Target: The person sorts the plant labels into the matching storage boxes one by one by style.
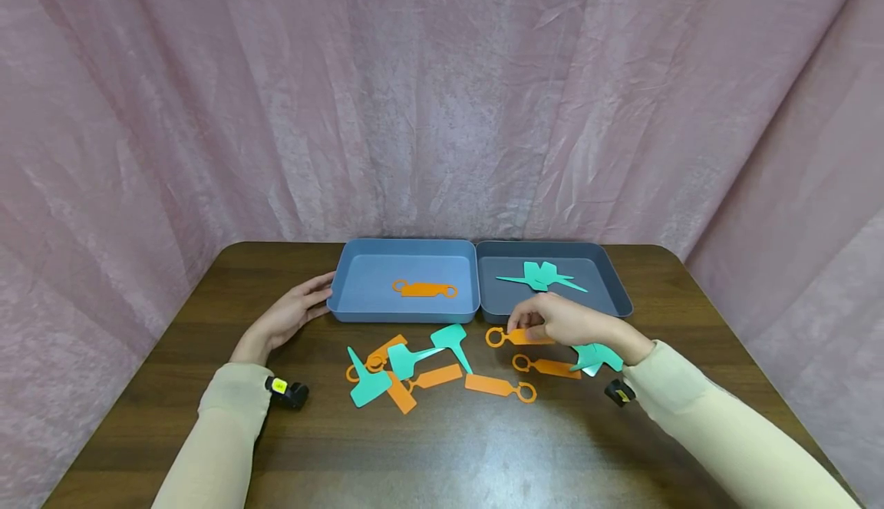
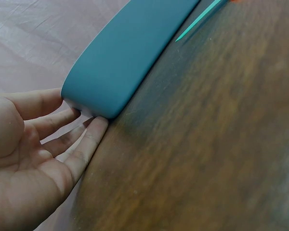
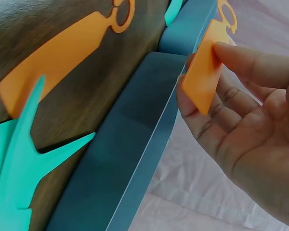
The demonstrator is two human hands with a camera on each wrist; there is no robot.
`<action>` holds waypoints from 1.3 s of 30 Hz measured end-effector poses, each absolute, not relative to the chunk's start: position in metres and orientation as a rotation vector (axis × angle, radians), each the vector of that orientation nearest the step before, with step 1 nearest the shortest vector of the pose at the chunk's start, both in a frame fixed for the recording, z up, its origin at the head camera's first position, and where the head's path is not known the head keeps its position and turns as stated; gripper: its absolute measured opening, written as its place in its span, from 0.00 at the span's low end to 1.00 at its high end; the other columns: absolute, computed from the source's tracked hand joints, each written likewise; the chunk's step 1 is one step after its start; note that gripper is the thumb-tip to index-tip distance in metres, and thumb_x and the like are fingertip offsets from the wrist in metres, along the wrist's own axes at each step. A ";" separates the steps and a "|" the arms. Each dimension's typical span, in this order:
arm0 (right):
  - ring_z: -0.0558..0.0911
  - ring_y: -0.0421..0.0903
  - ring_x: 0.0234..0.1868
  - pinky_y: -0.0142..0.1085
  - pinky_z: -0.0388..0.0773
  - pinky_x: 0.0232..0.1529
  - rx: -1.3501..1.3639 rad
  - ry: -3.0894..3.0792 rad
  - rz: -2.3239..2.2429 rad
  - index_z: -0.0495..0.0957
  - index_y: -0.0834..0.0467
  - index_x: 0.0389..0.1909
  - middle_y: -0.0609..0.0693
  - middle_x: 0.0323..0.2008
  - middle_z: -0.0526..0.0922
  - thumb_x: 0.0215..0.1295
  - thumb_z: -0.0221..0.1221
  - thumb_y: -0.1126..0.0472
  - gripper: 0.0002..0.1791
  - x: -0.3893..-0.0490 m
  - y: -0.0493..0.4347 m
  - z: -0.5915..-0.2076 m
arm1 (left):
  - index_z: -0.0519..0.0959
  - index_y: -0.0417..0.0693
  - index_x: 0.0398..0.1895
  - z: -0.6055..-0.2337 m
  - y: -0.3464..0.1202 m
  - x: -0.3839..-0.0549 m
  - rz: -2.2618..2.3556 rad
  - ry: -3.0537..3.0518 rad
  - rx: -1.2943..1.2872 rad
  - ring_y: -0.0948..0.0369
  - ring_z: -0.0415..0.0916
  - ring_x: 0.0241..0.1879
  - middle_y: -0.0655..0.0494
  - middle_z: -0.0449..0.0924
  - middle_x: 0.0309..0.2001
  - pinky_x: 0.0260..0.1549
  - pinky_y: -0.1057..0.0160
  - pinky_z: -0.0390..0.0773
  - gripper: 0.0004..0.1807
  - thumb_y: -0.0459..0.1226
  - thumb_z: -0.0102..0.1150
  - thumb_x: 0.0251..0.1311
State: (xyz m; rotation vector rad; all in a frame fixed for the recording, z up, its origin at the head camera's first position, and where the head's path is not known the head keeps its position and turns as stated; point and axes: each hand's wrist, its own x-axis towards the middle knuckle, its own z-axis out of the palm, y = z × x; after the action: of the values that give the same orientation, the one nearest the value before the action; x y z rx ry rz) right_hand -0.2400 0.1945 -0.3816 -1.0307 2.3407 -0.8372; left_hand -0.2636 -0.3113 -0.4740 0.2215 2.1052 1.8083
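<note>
My right hand [image 1: 562,320] pinches an orange ring-ended plant tag [image 3: 207,67] between thumb and fingers, just in front of the dark grey tray [image 1: 615,286]. My left hand [image 1: 290,313] touches the left side of the blue tray [image 1: 404,317] with its fingers extended, as the left wrist view shows at the tray's corner. Two overlapping orange tags [image 1: 424,289] lie inside the blue tray. Green T-shaped plant labels [image 1: 535,272] lie in the grey tray. Below my right hand another orange tag [image 1: 555,369] rests on the table beside several green labels [image 1: 599,355].
On the wooden table [image 1: 387,463], a loose group of green labels [image 1: 369,388] and orange tags [image 1: 438,376] spreads in front of the blue tray. One more orange tag [image 1: 486,385] lies near the middle. A pink curtain [image 1: 428,94] hangs behind the table.
</note>
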 end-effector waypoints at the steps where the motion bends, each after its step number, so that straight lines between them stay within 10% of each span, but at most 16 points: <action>1: 0.79 0.44 0.36 0.36 0.80 0.36 -1.022 2.342 -0.840 0.86 0.56 0.47 0.46 0.36 0.83 0.72 0.58 0.74 0.13 -0.241 0.193 -0.380 | 0.45 0.44 0.86 -0.474 -0.311 -0.264 1.805 2.108 0.228 0.42 0.50 0.79 0.39 0.46 0.83 0.73 0.54 0.68 0.33 0.40 0.39 0.86; 27: 0.79 0.48 0.36 0.40 0.79 0.39 -1.028 2.503 -0.980 0.86 0.60 0.48 0.53 0.37 0.83 0.71 0.59 0.75 0.12 -0.286 0.119 -0.338 | 0.46 0.45 0.86 -0.476 -0.313 -0.264 1.812 2.105 0.211 0.43 0.50 0.80 0.40 0.47 0.83 0.75 0.47 0.63 0.33 0.41 0.40 0.86; 39: 0.77 0.47 0.33 0.36 0.76 0.35 -0.987 2.608 -0.829 0.87 0.62 0.47 0.54 0.35 0.84 0.69 0.53 0.79 0.17 -0.308 0.093 -0.343 | 0.45 0.46 0.86 -0.477 -0.317 -0.261 1.815 2.115 0.188 0.43 0.52 0.79 0.40 0.48 0.82 0.69 0.61 0.72 0.33 0.41 0.40 0.86</action>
State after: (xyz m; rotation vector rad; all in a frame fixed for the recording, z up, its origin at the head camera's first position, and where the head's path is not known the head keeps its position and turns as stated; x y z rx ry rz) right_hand -0.3078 0.0930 -0.3427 -0.9870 2.6078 -0.8289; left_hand -0.2614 -0.3171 -0.4766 0.1877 2.1149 1.8153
